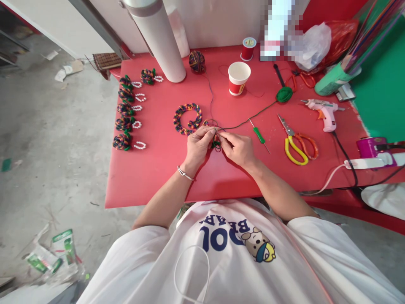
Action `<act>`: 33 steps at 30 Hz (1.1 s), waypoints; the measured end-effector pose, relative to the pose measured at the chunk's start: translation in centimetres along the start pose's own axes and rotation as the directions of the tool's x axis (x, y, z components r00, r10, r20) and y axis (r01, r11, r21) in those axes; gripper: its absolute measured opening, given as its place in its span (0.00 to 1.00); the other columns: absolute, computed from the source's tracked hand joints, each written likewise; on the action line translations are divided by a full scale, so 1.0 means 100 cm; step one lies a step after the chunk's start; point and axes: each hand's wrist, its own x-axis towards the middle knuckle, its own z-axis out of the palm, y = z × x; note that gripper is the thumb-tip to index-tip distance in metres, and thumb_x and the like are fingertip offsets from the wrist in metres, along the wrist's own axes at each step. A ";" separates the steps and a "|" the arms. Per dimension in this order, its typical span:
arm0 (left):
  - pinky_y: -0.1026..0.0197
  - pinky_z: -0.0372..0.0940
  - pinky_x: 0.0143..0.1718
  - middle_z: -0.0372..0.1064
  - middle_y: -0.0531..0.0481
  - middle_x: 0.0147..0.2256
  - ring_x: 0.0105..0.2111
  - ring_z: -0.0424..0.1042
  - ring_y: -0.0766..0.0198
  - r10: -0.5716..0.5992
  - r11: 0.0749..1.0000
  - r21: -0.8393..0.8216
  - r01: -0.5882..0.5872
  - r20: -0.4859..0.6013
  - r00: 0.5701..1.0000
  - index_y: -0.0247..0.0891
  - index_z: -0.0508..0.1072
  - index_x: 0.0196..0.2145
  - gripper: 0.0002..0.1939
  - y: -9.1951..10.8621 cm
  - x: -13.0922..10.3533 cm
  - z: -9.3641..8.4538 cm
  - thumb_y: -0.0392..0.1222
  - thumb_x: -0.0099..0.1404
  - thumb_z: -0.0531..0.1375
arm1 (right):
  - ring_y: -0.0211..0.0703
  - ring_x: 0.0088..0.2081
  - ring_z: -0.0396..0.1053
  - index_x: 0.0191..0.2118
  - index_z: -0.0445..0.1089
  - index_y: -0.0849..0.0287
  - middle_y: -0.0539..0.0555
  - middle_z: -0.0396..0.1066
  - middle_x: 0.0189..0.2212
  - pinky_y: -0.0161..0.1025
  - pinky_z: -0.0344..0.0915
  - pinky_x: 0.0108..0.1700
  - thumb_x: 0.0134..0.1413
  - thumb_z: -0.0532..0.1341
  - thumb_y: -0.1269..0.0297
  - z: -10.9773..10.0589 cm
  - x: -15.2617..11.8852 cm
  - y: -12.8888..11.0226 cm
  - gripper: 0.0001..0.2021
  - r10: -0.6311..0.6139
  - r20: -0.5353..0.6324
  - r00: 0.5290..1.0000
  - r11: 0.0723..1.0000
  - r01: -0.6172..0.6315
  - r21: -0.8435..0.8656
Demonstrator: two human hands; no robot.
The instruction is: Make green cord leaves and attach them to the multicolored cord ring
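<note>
Both my left hand [200, 145] and my right hand [238, 147] are closed in a pinch on green yarn [234, 127], close together over the red table. The yarn runs from my fingers to a green yarn ball [284, 94] at the right. Small green loops [216, 145] hang between the hands; their shape is partly hidden by my fingers. Just beyond my left hand lies a curled multicoloured crocheted strip [179, 115], with loose yarn by its end. A green-handled crochet hook [258, 135] rests to the right of my right hand.
Yellow-and-orange-handled scissors [296, 147] and a pink glue gun [325, 115] lie right. A paper cup [238, 80], a multicoloured yarn ball [196, 62], a red thread spool [248, 49] and a tall white cylinder [161, 42] stand behind. Several crocheted flowers [122, 142] with bead loops line the left edge.
</note>
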 end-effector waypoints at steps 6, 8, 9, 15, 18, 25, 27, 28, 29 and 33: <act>0.67 0.56 0.19 0.73 0.51 0.34 0.22 0.61 0.74 -0.004 1.000 0.001 0.004 0.002 1.000 0.41 0.85 0.34 0.12 -0.002 0.000 -0.001 0.51 0.60 0.73 | 0.42 0.37 0.83 0.49 0.81 0.55 0.56 0.86 0.39 0.35 0.72 0.39 0.72 0.58 0.62 0.000 0.000 -0.001 0.14 0.016 0.021 1.000 1.000 -0.016 -0.001; 0.67 0.56 0.20 0.73 0.51 0.34 0.21 0.61 0.74 -0.006 1.000 0.001 0.006 -0.003 1.000 0.41 0.85 0.33 0.11 -0.002 0.000 -0.001 0.51 0.60 0.73 | 0.41 0.36 0.83 0.49 0.81 0.55 0.55 0.86 0.38 0.35 0.71 0.39 0.72 0.58 0.62 -0.001 0.000 -0.001 0.14 0.013 0.020 1.000 1.000 -0.013 -0.007; 0.67 0.57 0.20 0.73 0.51 0.33 0.21 0.61 0.74 -0.007 1.000 0.003 0.007 -0.003 1.000 0.41 0.85 0.33 0.11 -0.001 0.000 -0.001 0.51 0.60 0.73 | 0.41 0.35 0.82 0.49 0.82 0.55 0.55 0.86 0.38 0.35 0.71 0.38 0.72 0.58 0.62 -0.001 0.000 -0.001 0.14 0.011 0.018 1.000 1.000 -0.010 -0.012; 0.67 0.56 0.20 0.73 0.50 0.33 0.22 0.61 0.74 -0.019 1.000 0.009 0.019 -0.005 1.000 0.40 0.85 0.33 0.11 0.003 -0.001 0.001 0.50 0.59 0.73 | 0.41 0.36 0.82 0.48 0.82 0.55 0.54 0.86 0.38 0.35 0.71 0.38 0.72 0.58 0.62 0.000 0.000 0.000 0.13 0.013 0.010 1.000 1.000 -0.013 -0.022; 0.67 0.56 0.20 0.74 0.49 0.35 0.23 0.62 0.74 -0.023 1.000 -0.019 0.023 -0.004 1.000 0.40 0.85 0.31 0.10 0.005 -0.002 0.002 0.49 0.59 0.72 | 0.41 0.35 0.82 0.47 0.82 0.55 0.55 0.86 0.37 0.35 0.70 0.38 0.72 0.58 0.62 0.000 0.000 0.001 0.13 0.004 0.016 1.000 1.000 -0.004 -0.016; 0.68 0.58 0.20 0.77 0.44 0.49 0.30 0.69 0.70 -0.032 0.999 -0.012 0.032 -0.008 0.999 0.40 0.86 0.31 0.07 0.008 -0.002 0.002 0.44 0.58 0.70 | 0.41 0.36 0.82 0.46 0.82 0.55 0.54 0.86 0.39 0.35 0.70 0.39 0.72 0.58 0.62 0.001 -0.001 0.002 0.13 0.013 0.033 0.999 1.000 -0.013 -0.013; 0.68 0.58 0.21 0.77 0.43 0.52 0.32 0.70 0.69 -0.020 1.000 -0.014 0.020 0.010 1.000 0.41 0.87 0.33 0.07 0.007 -0.002 0.001 0.44 0.58 0.69 | 0.42 0.36 0.83 0.46 0.82 0.55 0.55 0.86 0.39 0.35 0.70 0.39 0.72 0.58 0.62 0.001 -0.001 0.002 0.13 0.011 0.030 1.000 1.000 -0.011 -0.014; 0.68 0.58 0.21 0.77 0.43 0.53 0.32 0.70 0.69 -0.017 1.000 -0.017 0.018 0.015 1.000 0.41 0.87 0.34 0.08 0.007 -0.002 0.001 0.44 0.59 0.68 | 0.42 0.36 0.83 0.46 0.82 0.55 0.55 0.86 0.39 0.35 0.70 0.39 0.72 0.58 0.62 0.001 -0.001 0.002 0.13 0.009 0.032 0.999 1.000 -0.009 -0.013; 0.67 0.58 0.21 0.77 0.43 0.54 0.32 0.70 0.69 -0.017 1.000 -0.018 0.017 0.015 1.000 0.41 0.87 0.34 0.08 0.007 -0.002 0.000 0.44 0.59 0.67 | 0.42 0.36 0.83 0.46 0.82 0.55 0.55 0.86 0.39 0.35 0.70 0.39 0.72 0.58 0.62 0.001 -0.001 0.002 0.13 0.007 0.037 0.999 1.000 -0.007 -0.011; 0.66 0.58 0.22 0.78 0.43 0.55 0.29 0.70 0.70 -0.031 0.999 -0.008 0.031 -0.007 0.999 0.41 0.85 0.34 0.09 0.007 -0.002 0.001 0.45 0.59 0.67 | 0.41 0.36 0.82 0.46 0.82 0.54 0.54 0.86 0.38 0.35 0.70 0.39 0.72 0.57 0.63 0.000 0.000 0.001 0.13 0.014 0.059 0.998 1.000 -0.014 -0.002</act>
